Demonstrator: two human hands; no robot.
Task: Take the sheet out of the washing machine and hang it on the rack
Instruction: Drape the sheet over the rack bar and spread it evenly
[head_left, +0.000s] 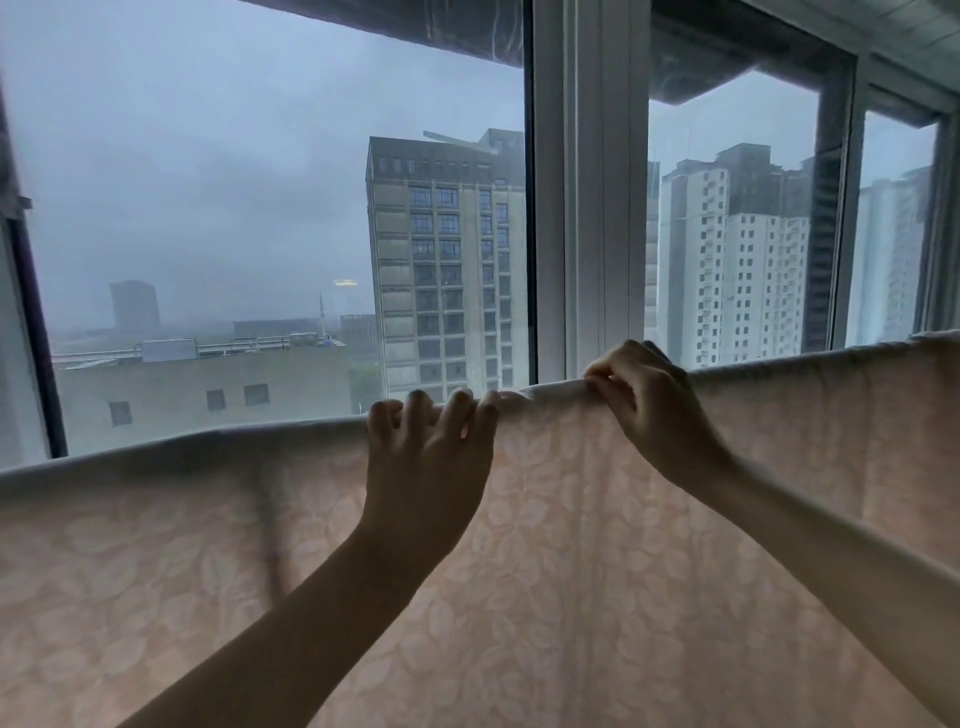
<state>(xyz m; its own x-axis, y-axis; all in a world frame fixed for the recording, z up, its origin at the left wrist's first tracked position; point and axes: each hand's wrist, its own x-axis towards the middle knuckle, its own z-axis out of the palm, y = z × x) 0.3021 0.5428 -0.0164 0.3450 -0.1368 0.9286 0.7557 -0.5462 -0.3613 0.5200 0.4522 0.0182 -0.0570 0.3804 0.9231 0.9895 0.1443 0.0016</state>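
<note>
The sheet (571, 571), pale pink with a leaf pattern, hangs across the whole width of the view, from the left edge to the right edge. Its top fold runs as 1 long line that rises from left to right. What carries the fold is hidden under the cloth, so the rack itself cannot be seen. No container shows in this view.

There are 2 hands, both raised to the top fold near the middle. The left hand (431, 441) has its fingers (457, 405) curled over the fold, with the fingertips on the far side of the cloth; it grips the edge of the sheet. The right hand (644, 400) is just beside it, a little higher and to the right, and pinches the fold between thumb and fingers. The 2 hands are close but do not touch. Both bare forearms reach up from the near bottom and cover part of the sheet.

Behind the sheet stands a window (260, 182) with a white frame post (587, 182) between the panes. Through the glass, far away, at least 3 tall buildings (441, 260) and 1 low building (202, 389) stand under a grey sky.
</note>
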